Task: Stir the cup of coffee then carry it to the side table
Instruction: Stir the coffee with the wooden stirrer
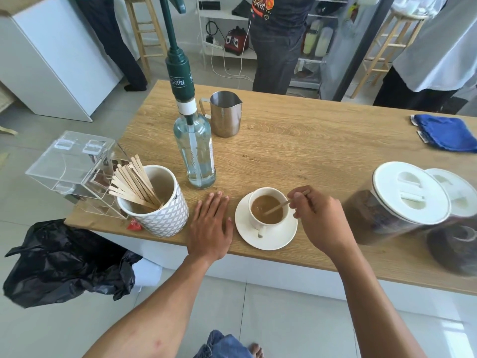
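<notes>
The right hand (318, 219) is pinching a wooden stir stick (277, 208) between thumb and fingers, holding it slanted so that its lower end is dipping into the coffee. The left hand (210, 227) is lying flat, palm down and fingers spread slightly, on the wooden table (296, 151) just left of the saucer (265, 240), gripping nothing. The white cup (267, 210) is sitting on that saucer near the table's front edge, between the two hands, with its handle pointing toward the person and light brown coffee filling it.

To the left of the left hand, a patterned white holder (161, 218) is standing with many more wooden sticks fanning out of it, and a clear plastic box (74, 164) is sitting beside it at the table's corner. Behind the cup, a glass bottle (197, 151) with a green pump is standing upright, and a steel pitcher (225, 115) is standing farther back. Two white-lidded jars (410, 200) are sitting to the right, a blue cloth (446, 133) is lying beyond them, and a black bag (64, 259) is lying below the table's left corner.
</notes>
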{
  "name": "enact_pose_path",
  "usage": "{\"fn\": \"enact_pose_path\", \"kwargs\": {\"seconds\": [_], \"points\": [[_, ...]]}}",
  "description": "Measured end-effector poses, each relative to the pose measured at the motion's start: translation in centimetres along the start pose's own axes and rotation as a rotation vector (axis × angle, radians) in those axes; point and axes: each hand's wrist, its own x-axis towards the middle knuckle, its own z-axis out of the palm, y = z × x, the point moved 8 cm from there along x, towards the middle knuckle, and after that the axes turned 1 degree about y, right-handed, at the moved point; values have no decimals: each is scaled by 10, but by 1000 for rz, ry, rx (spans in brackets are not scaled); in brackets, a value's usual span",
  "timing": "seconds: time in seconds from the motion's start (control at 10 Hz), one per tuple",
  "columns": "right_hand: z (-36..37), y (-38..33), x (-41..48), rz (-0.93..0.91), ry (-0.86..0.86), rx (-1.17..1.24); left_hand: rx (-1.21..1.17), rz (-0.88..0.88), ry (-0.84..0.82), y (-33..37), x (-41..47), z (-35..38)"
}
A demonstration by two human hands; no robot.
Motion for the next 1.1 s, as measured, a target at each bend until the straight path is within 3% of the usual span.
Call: {"fn": "enact_pose_path", "kwargs": {"seconds": [0.1, 0.2, 0.6, 1.0, 1.1], "points": [[-9, 2, 3, 11, 70, 4, -5, 1, 4, 0, 1, -1], [-2, -1, 2, -3, 3, 9, -5, 3, 3, -1, -1, 0], [-9, 4, 4, 36, 46, 2, -5, -6, 1, -1, 0, 2], [1, 0, -2, -20, -20, 27, -9, -5, 1, -2, 0, 3], [-8, 7, -1, 2, 85, 41, -14, -7, 9, 0, 0, 1]]}}
